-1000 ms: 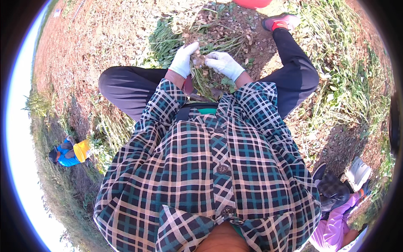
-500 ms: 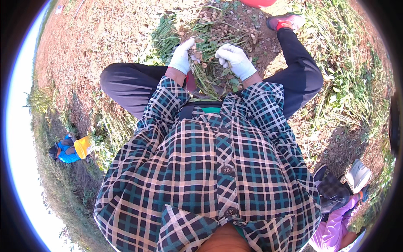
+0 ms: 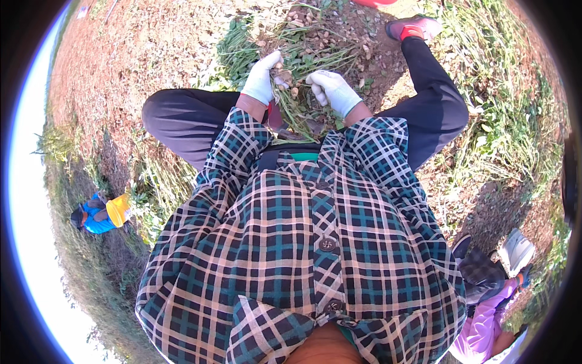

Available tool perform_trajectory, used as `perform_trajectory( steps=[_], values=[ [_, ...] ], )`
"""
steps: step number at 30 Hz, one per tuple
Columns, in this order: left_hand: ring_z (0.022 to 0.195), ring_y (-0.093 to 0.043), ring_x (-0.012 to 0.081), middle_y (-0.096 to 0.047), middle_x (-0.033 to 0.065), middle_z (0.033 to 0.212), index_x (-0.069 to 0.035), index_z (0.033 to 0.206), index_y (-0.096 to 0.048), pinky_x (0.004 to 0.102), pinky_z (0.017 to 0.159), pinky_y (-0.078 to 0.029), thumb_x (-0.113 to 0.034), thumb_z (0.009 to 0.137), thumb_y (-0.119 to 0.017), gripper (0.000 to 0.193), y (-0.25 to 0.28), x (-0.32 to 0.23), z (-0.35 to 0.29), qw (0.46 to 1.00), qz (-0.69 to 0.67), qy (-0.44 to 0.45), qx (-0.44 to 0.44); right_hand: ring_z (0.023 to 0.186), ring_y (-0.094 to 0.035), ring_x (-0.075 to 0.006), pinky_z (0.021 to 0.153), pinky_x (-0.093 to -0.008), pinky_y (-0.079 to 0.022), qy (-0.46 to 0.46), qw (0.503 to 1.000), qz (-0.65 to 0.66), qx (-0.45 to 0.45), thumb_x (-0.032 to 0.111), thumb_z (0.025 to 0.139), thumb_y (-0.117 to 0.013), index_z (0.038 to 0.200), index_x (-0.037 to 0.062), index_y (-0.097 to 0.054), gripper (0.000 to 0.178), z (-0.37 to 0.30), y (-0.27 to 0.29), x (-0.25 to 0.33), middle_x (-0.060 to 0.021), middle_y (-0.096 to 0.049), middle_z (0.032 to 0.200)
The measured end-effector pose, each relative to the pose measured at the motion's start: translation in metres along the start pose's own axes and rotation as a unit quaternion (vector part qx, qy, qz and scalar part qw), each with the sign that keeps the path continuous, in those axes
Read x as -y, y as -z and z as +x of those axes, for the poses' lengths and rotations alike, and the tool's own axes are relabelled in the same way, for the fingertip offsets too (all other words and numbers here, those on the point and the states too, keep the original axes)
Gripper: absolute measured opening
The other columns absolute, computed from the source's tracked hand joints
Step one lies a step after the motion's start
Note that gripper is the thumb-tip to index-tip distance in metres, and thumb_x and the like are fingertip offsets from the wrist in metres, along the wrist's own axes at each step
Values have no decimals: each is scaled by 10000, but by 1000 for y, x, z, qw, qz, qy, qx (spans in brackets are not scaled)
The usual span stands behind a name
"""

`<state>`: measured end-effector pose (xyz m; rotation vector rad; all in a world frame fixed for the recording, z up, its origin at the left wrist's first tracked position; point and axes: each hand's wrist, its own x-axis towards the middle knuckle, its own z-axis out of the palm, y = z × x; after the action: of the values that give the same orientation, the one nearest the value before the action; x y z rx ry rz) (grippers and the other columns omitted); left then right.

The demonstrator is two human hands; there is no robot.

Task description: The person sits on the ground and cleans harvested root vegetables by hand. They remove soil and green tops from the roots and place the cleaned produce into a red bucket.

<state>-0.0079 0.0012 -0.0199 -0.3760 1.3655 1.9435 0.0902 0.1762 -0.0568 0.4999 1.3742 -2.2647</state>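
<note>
My left hand (image 3: 260, 77), in a white glove, is closed around a peanut plant (image 3: 291, 115). Pale pods (image 3: 281, 79) cluster at its thumb side, and green stems trail down toward my lap. Just right of those pods is my right hand (image 3: 336, 91), also gloved in white. Its fingers are curled in toward the plant, and whatever lies inside them is hidden. Beyond both hands, a heap of loose peanuts (image 3: 297, 24) mixes with pulled stems and leaves on the soil.
My bent legs (image 3: 182, 124) frame the work spot. Green vines (image 3: 239, 48) lie beyond my left hand. The edge of a red object (image 3: 376, 2) shows at the top. One person with a yellow bucket (image 3: 118, 210) is far left; another in purple (image 3: 485, 321) is lower right.
My right hand has shifted slightly left, closer to the pods, and its fingers have turned downward. The left hand keeps its hold on the plant, moving barely at all.
</note>
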Motion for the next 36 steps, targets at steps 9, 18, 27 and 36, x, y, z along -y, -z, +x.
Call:
perform_trajectory(
  steps=[9,18,27,36],
  values=[
    [528,-532,133,-547,10,667,-95,824,-561,248,409,-405,-330,885,-575,243,-13,3,0,999,43,-3,21,524,-502,-129,477,-269,-411,-111,992,-14,55,417,882,-525,813,64,-569,363,8,-22,-12,-21,-538,666],
    [509,-546,149,-576,27,664,-92,804,-568,271,408,-423,-322,874,-586,241,-10,-5,-12,997,17,14,72,503,-473,-124,415,-241,-365,-11,883,430,-188,255,905,-495,757,115,-481,205,39,57,-17,-21,-491,635],
    [547,-571,135,-608,34,764,-46,1018,-592,270,446,-471,-168,820,-649,239,-22,4,2,983,160,-82,-34,563,-524,-85,458,-197,-398,98,984,143,-45,105,852,-557,981,41,-581,146,2,-3,13,-46,-596,751],
    [727,-632,177,-647,65,869,-14,1026,-608,308,639,-521,-170,842,-630,243,-27,22,8,988,138,-72,-12,497,-489,-90,441,-219,-386,169,957,173,-159,194,894,-583,924,59,-597,139,-6,-5,34,-11,-562,664]
  ],
)
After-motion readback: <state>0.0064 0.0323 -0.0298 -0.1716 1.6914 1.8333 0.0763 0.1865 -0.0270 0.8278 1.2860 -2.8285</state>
